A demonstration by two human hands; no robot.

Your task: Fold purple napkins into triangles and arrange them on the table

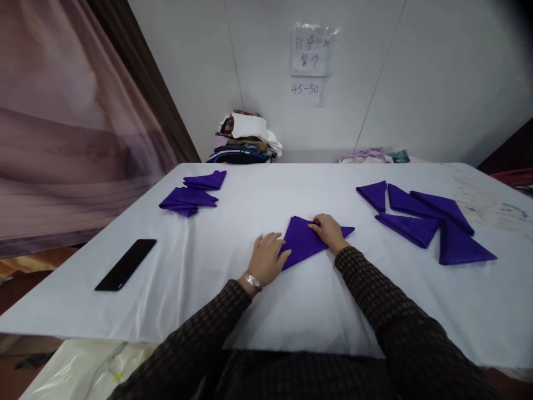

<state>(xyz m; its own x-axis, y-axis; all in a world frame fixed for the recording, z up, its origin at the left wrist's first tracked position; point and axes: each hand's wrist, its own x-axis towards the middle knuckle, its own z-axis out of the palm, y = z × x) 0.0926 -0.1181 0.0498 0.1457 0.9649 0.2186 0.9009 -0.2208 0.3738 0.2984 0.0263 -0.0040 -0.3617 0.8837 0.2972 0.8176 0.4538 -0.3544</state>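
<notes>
A purple cloth napkin (pixel 302 241), folded into a triangle-like shape, lies on the white-covered table in front of me. My left hand (pixel 266 258) rests at its left edge, fingers stretched out and thumb apart, touching the cloth. Along the upper edge, my right hand (pixel 327 230) pinches the fabric between thumb and fingers. One pointed corner of the napkin sticks out to the right beyond that hand. Part of the cloth is hidden under the right hand.
Several folded purple napkins (pixel 462 244) lie at the right of the table (pixel 266 194). More purple napkins (pixel 185 199) sit at the far left. A black phone (pixel 126 265) lies at the left. Stacked clothes (pixel 247 136) stand beyond the back edge, below a paper sign (pixel 310 53).
</notes>
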